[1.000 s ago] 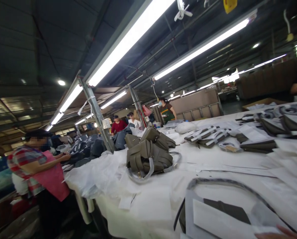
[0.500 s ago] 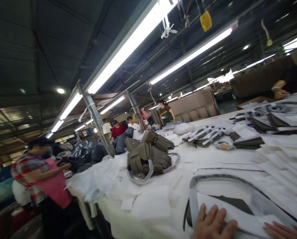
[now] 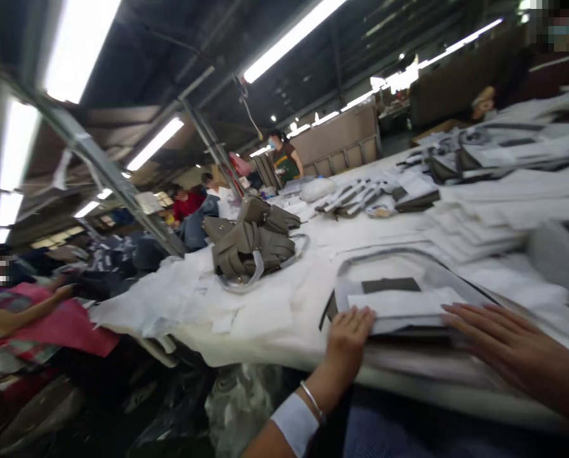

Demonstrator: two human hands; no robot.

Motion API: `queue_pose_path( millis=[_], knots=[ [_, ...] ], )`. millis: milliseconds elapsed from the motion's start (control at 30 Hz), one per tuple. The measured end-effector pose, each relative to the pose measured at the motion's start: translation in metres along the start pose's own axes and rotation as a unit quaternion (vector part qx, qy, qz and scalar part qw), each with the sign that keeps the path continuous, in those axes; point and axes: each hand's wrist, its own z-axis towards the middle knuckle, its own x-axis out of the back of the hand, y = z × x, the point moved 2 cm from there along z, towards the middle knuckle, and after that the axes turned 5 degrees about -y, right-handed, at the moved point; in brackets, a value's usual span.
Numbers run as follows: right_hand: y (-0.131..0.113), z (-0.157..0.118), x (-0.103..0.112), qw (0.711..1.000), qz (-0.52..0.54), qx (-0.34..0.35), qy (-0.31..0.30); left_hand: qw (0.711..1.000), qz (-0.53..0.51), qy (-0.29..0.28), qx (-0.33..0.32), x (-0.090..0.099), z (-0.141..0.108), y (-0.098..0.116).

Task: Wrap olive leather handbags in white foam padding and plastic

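A dark olive handbag [image 3: 390, 285] lies flat near the table's front edge, its looped handle [image 3: 398, 253] in grey wrapping. Across it lies a strip of white paper [image 3: 408, 301]. My left hand [image 3: 349, 343] rests its fingers on the left end of the paper, thumb hidden from view. Stretched out flat, the fingers of my right hand [image 3: 498, 334] touch the paper's right end. Both hands look open, pressing from above.
Several olive bags [image 3: 253, 248] are piled further left on the white-covered table [image 3: 313, 280]. Stacked white sheets [image 3: 475, 229] and flat bag pieces [image 3: 355, 197] lie beyond the hands. Co-workers stand around, one in a pink apron [image 3: 69, 318] at left.
The view has swung right and down, so more of both my forearms shows. The white paper now lies as a narrower strip across the bag, and my hands are at its two ends.
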Motion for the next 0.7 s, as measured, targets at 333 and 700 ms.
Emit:
queue_pose_path(
  millis=[333,700],
  knots=[
    [-0.069,-0.025,-0.035,0.825,0.393,-0.405,-0.022,0.994,-0.09,-0.063,-0.02,0.022,0.011,-0.011],
    [-0.099,0.08,-0.01,0.992,0.018,-0.058,-0.109,0.996,-0.059,-0.05,-0.034,0.015,0.009,-0.012]
  ],
)
